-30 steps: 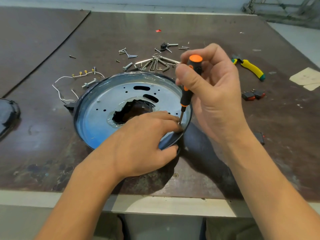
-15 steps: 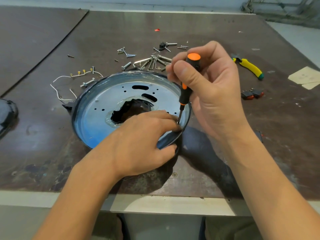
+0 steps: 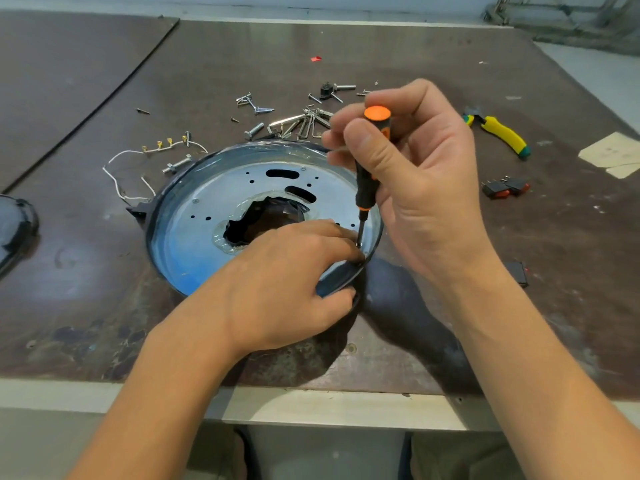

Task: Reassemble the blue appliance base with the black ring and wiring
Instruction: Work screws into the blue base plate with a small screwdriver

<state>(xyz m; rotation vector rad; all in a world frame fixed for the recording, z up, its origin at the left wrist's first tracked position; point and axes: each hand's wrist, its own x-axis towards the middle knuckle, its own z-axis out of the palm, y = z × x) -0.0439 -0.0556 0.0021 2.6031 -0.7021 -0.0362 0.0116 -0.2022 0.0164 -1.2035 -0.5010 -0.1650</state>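
Head view, compared across the last 1.0 s: very little displacement. The screwdriver (image 3: 365,192) stands near upright at the same spot as 1.0 s and 0.5 s ago, its tip down on the inner plate of the blue appliance base (image 3: 194,258), close to the right-hand rim. The only visible change is a small shift of the thumb and fingers of the right hand (image 3: 426,188) around the handle. This fits a twisting stroke, not a reposition. Right grip: closed around the handle just below the orange cap. Left hand (image 3: 277,282): position unchanged, fingers laid across the plate with fingertips beside the tip, thumb curled on the outside of the rim, so the grip pinches the base edge and steadies it. The base sits flat on the bench (image 3: 519,306), near its front edge, with the black ring (image 3: 149,230) around its circumference. The screw head is too small to confirm. Judgement: 1 fastener is being driven, seating depth unknown. The wiring (image 3: 114,178) lies loose on the bench just left of the base, its far end not traceable, so the wiring step looks incomplete. Loose screws (image 3: 256,105), hex keys (image 3: 304,124), yellow pliers (image 3: 498,133) and 2 rocker switches (image 3: 505,188) lie beyond and to the right.
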